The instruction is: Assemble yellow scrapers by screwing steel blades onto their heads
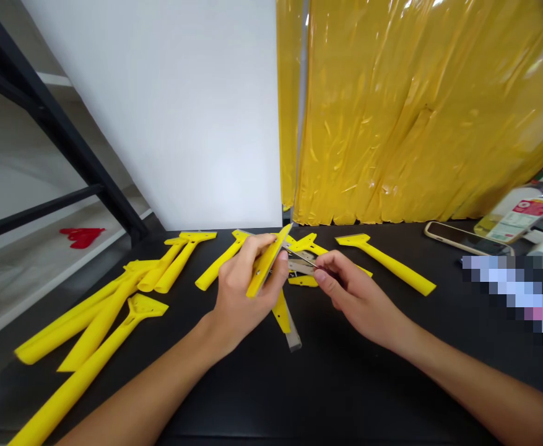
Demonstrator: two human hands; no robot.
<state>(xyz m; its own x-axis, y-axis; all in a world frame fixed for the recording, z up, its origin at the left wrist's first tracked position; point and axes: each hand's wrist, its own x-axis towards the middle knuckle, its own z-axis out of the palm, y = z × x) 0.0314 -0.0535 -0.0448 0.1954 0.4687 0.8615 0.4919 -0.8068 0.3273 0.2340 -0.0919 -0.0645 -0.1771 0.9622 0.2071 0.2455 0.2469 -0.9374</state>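
Upright between the thumb and fingers of my left hand (241, 279) is a yellow scraper head plate (269, 263) with a metal strip along it. My right hand (350, 291) pinches a screwdriver (301, 257); its thin shaft points left, its tip at or close to the plate's near face. Whether the tip touches a screw is too small to tell. Beneath and behind my hands lie a loose yellow plate (280, 313), grey metal blades (301, 266) and another yellow piece (303, 281), partly hidden.
Several yellow scraper handles (99, 359) lie on the black table (345, 396) at left, with another scraper (396, 266) to the right. A phone (469, 238) and a labelled packet (522, 217) sit at far right. A white panel (182, 111) and yellow plastic curtain (392, 111) stand behind.
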